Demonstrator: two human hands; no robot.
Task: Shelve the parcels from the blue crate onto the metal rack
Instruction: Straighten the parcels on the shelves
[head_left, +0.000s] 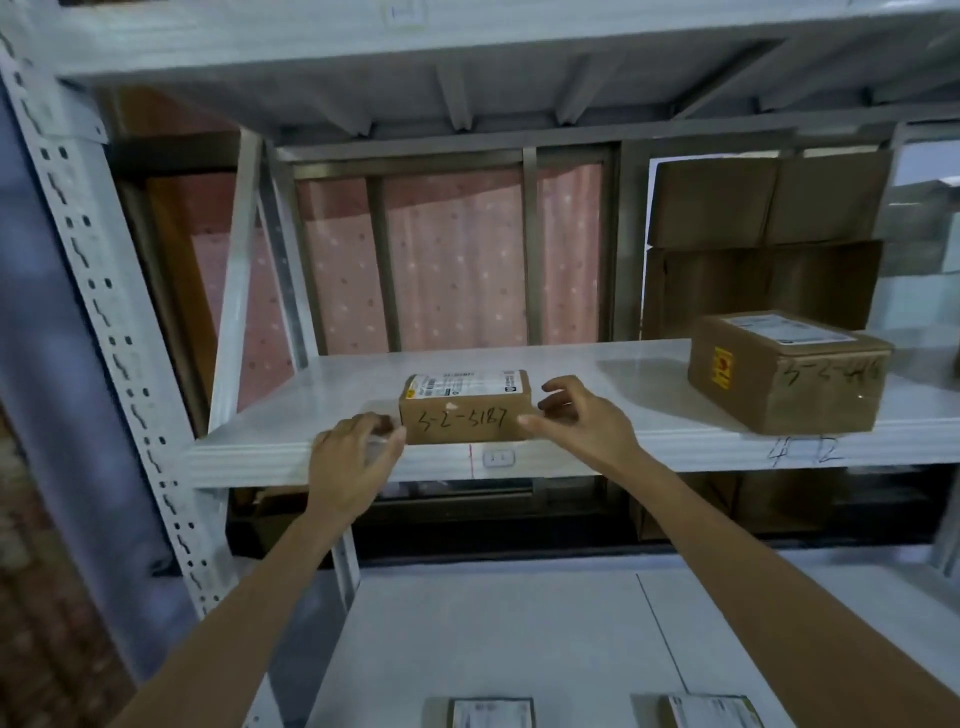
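The small parcel sits on the middle shelf of the metal rack, close to the shelf's front edge, with a printed label on top and a handwritten code on the face turned toward the person. It is a squat, taped cardboard box with crisp corners; it looks stiff and, by its size, probably light, with a dry matte skin that should not slip. The two short ends look like the best places to hold it, one hand on each.

The left hand is at the parcel's left end, fingers loosely curled with the thumb at the front corner; whether it actually presses the cardboard cannot be told. The right hand is at the parcel's right end, fingers spread and bent, thumb tip near the front right corner, gripping nothing.

Well to the parcel's right on the same shelf stands a larger box with a yellow sticker. Below the parcel, on the lower shelf, two more labelled packages lie at the picture's bottom edge. The blue crate is not in view.
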